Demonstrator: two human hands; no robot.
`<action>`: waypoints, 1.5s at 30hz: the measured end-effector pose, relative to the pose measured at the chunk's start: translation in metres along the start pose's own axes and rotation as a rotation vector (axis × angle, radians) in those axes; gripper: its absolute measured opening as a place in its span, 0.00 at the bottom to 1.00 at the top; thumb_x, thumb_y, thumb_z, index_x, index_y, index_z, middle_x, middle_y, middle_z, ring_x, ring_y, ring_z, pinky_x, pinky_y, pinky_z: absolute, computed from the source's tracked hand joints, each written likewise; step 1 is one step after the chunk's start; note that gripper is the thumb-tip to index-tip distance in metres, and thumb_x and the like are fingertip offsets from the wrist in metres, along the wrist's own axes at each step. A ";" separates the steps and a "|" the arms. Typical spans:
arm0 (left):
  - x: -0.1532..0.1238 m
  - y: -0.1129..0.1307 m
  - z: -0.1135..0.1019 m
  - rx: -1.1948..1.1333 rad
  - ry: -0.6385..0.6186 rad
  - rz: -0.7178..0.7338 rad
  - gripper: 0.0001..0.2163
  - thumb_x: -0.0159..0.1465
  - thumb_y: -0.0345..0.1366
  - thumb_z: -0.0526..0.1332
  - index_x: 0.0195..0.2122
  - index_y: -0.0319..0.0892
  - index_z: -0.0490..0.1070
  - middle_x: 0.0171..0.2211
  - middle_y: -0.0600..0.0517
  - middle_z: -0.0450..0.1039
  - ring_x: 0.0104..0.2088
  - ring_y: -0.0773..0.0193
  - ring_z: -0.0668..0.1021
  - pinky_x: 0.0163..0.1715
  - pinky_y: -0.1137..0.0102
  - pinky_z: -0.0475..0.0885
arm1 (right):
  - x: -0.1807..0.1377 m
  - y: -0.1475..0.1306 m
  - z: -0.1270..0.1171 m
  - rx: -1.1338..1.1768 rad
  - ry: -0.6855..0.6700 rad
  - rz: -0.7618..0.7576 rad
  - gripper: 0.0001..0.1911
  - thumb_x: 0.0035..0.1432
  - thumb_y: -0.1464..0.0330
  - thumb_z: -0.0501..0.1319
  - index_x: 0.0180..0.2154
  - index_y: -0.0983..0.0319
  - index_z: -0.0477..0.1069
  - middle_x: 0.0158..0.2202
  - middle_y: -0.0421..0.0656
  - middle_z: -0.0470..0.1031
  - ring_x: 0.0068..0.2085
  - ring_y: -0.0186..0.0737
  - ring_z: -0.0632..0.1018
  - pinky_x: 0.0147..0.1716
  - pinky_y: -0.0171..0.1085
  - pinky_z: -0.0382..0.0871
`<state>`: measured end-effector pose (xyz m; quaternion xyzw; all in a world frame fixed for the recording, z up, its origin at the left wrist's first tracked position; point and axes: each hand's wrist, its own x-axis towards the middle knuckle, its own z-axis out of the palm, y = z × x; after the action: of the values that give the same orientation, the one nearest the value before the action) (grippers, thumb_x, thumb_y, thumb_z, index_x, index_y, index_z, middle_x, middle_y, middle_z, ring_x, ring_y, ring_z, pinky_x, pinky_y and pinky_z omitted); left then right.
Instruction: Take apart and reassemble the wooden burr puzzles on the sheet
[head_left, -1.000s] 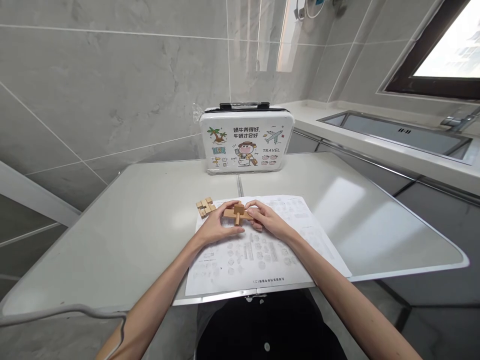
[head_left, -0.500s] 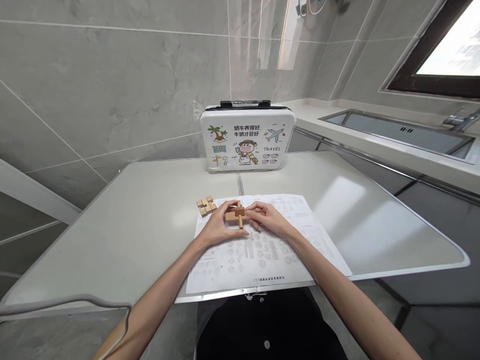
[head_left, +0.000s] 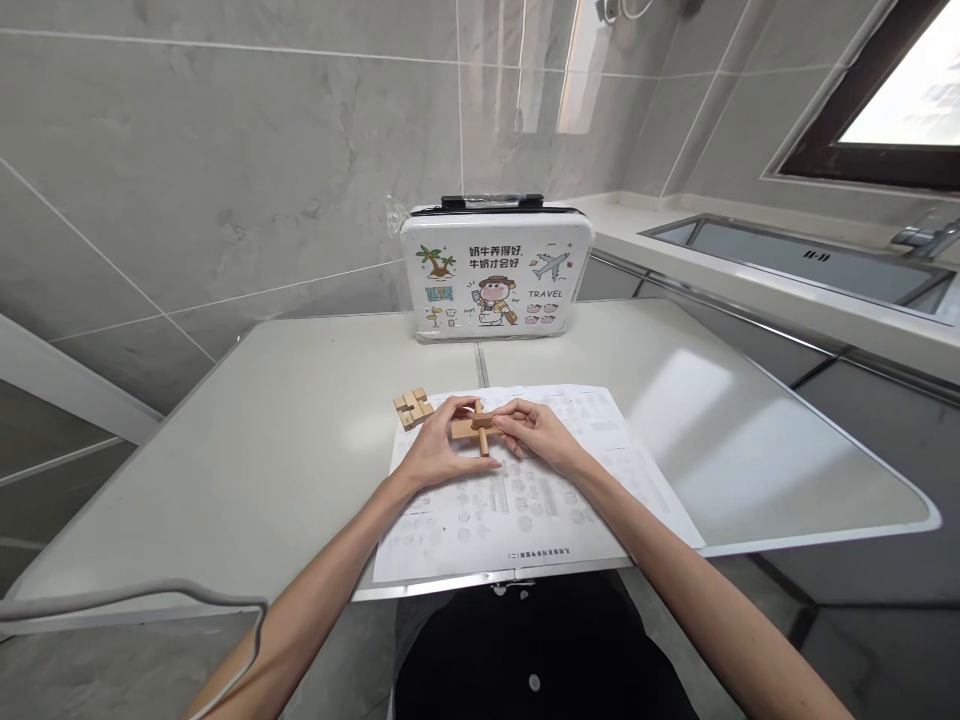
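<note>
Above the middle of the printed diagram sheet (head_left: 465, 556), a wooden cross (head_left: 463, 430) is held in both hands: a flat bar, a round dowel (head_left: 484, 443) running across it, and a small darker block (head_left: 482, 420) on top. The left hand (head_left: 435, 450) wraps its left side, fingers curled at the dowel's far end and thumb by the near end; the right hand (head_left: 540, 437) pinches the right side, its fingertips beside the block (just how they grip there is hidden). The step in hand seems to be fitting or adjusting these pieces against one another; the next move calls for a steady left hold while the right fingertips work finely. A wooden block cluster (head_left: 412, 408) lies at the sheet's far left corner, and a cartoon-printed carry case (head_left: 496, 275) stands beyond its far edge.
</note>
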<state>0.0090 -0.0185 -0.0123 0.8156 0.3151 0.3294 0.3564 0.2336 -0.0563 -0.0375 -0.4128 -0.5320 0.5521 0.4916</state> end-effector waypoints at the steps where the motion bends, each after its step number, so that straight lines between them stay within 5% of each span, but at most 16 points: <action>1: 0.000 0.001 0.000 0.014 0.008 0.010 0.41 0.49 0.46 0.82 0.61 0.49 0.67 0.57 0.45 0.75 0.54 0.49 0.80 0.56 0.53 0.76 | 0.000 0.000 0.000 0.003 -0.002 -0.001 0.21 0.62 0.50 0.71 0.43 0.60 0.78 0.26 0.38 0.76 0.22 0.33 0.70 0.23 0.36 0.66; 14: -0.003 0.004 0.001 0.094 0.071 0.239 0.42 0.54 0.43 0.80 0.67 0.50 0.62 0.60 0.44 0.69 0.51 0.52 0.81 0.54 0.54 0.79 | -0.003 -0.005 0.001 -0.020 -0.005 -0.069 0.19 0.63 0.51 0.71 0.45 0.58 0.80 0.35 0.43 0.80 0.25 0.34 0.72 0.24 0.38 0.69; 23: -0.004 0.007 0.002 0.186 0.088 0.354 0.41 0.60 0.41 0.77 0.70 0.51 0.58 0.64 0.41 0.67 0.61 0.47 0.76 0.55 0.53 0.81 | -0.004 -0.013 -0.003 -0.086 -0.023 -0.118 0.17 0.63 0.53 0.71 0.45 0.57 0.80 0.38 0.43 0.81 0.26 0.35 0.74 0.27 0.39 0.72; 28: -0.005 0.005 0.001 0.218 0.094 0.390 0.42 0.59 0.42 0.77 0.70 0.52 0.58 0.63 0.42 0.68 0.55 0.50 0.79 0.51 0.54 0.83 | -0.007 -0.018 -0.001 -0.106 -0.062 -0.104 0.18 0.64 0.52 0.70 0.46 0.58 0.79 0.39 0.43 0.82 0.29 0.38 0.78 0.33 0.41 0.76; 33: -0.005 0.007 0.002 0.209 0.109 0.374 0.43 0.58 0.45 0.78 0.70 0.52 0.59 0.63 0.42 0.68 0.58 0.48 0.78 0.52 0.54 0.82 | -0.008 -0.017 0.000 -0.106 -0.051 -0.105 0.17 0.65 0.52 0.69 0.46 0.58 0.79 0.41 0.44 0.82 0.31 0.39 0.79 0.36 0.42 0.78; 39: -0.004 0.007 0.002 0.197 0.139 0.206 0.42 0.55 0.49 0.79 0.68 0.50 0.63 0.61 0.43 0.70 0.57 0.47 0.78 0.56 0.52 0.78 | -0.007 -0.019 -0.001 -0.197 0.021 -0.278 0.14 0.68 0.55 0.67 0.49 0.54 0.80 0.53 0.46 0.81 0.57 0.49 0.79 0.57 0.48 0.73; 45: -0.003 0.009 0.003 0.186 0.077 0.165 0.41 0.52 0.50 0.80 0.64 0.47 0.66 0.57 0.44 0.73 0.57 0.46 0.77 0.56 0.54 0.75 | -0.008 -0.019 0.003 -0.356 0.064 -0.372 0.08 0.66 0.59 0.70 0.42 0.55 0.82 0.42 0.43 0.83 0.45 0.47 0.80 0.49 0.47 0.72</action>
<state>0.0119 -0.0262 -0.0077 0.8550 0.2896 0.3579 0.2388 0.2344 -0.0657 -0.0191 -0.4050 -0.6718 0.3365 0.5211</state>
